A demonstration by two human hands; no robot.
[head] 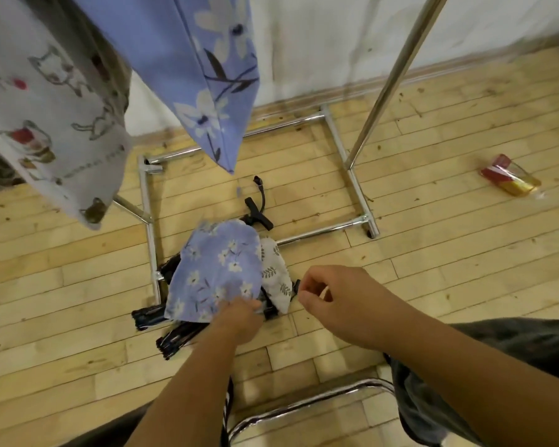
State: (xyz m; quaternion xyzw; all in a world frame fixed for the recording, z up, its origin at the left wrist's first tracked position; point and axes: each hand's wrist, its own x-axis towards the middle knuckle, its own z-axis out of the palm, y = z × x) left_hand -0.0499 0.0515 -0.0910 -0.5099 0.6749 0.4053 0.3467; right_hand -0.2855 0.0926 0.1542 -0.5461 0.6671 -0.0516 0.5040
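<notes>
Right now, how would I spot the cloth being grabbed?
On the wooden floor, at the near left corner of the chrome rack base, lies a fabric pile. The left hand grips its top piece: a lilac-blue cloth with small white flowers, beside a white leaf-print cloth.

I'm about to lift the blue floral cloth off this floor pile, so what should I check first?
1. Left hand grips the blue floral cloth at its near edge: ok.
2. Right hand free to help: cannot tell; its curled fingers hide whatever they might hold.
3. Cloth clear of the pile: not ok; it lies over the white leaf-print cloth and the dark striped fabric.
4. Black strap apart from the cloth: cannot tell; its near end meets the cloth's far edge.
5. Room on the rack: cannot tell; its top is out of view.
</notes>
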